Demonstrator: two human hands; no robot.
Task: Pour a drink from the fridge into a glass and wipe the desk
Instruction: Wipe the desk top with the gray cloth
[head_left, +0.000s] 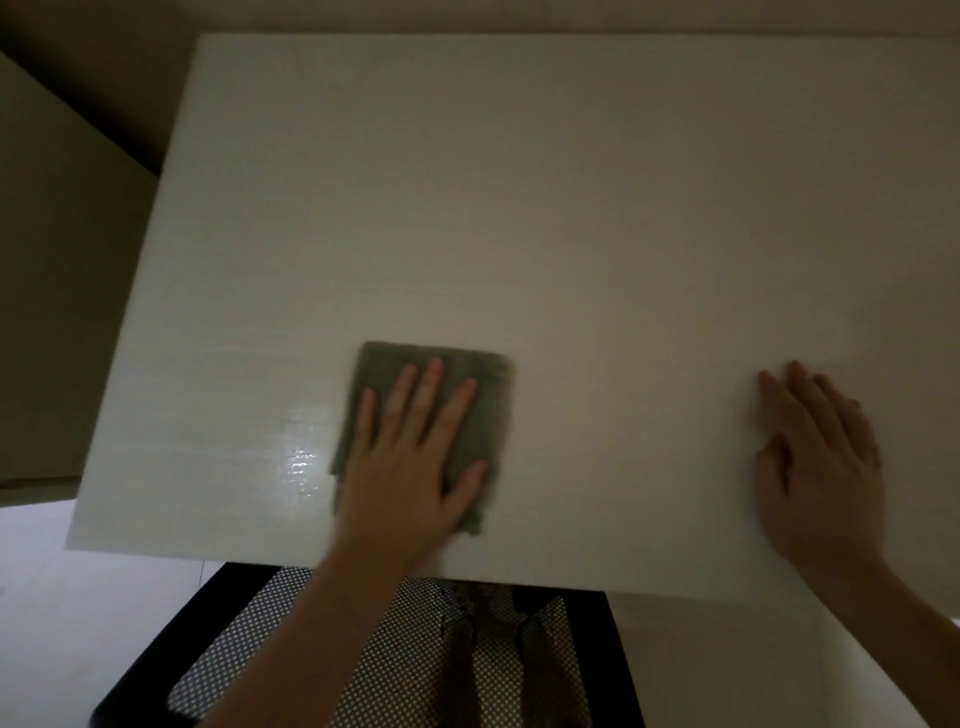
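A white desk (545, 208) fills most of the view. A folded grey-green cloth (488, 384) lies near the desk's front edge, left of centre. My left hand (410, 457) lies flat on the cloth, fingers spread and pressing it down on the desk. My right hand (821, 457) rests palm down on the bare desk at the right, fingers apart and holding nothing. A wet, shiny patch (301, 462) glints just left of the cloth. No glass or drink is in view.
A black chair with a mesh seat (395, 654) stands under the desk's front edge. A beige cabinet or wall (57, 291) runs along the desk's left side. Pale floor (62, 597) shows at the lower left.
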